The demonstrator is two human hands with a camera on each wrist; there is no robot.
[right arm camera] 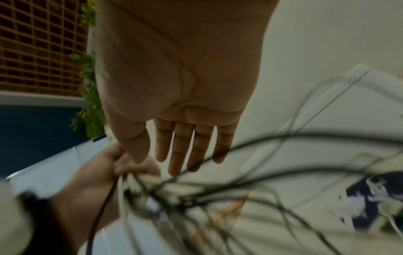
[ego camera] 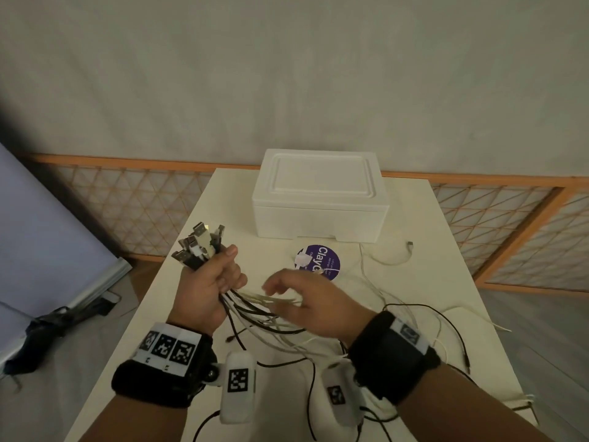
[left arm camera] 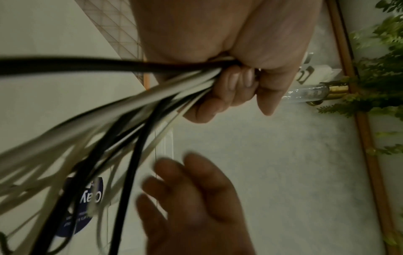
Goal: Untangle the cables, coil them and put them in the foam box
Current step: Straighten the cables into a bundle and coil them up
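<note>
My left hand (ego camera: 212, 279) grips a bunch of black and white cables (ego camera: 255, 306) above the table, fingers curled round them (left arm camera: 231, 86). Their USB plugs (ego camera: 199, 247) stick up out of the fist. The loose lengths hang down and spread tangled over the table (ego camera: 398, 317). My right hand (ego camera: 306, 301) hovers over the strands just right of the fist, fingers straight and spread (right arm camera: 185, 146), holding nothing. The white foam box (ego camera: 318, 199) stands at the far end of the table with its lid on.
A round purple sticker (ego camera: 320, 263) lies on the white table (ego camera: 197, 215) in front of the box. One white cable end (ego camera: 404, 250) lies near the box's right corner. An orange lattice screen (ego camera: 127, 193) runs behind; a folded board leans left (ego camera: 47, 224).
</note>
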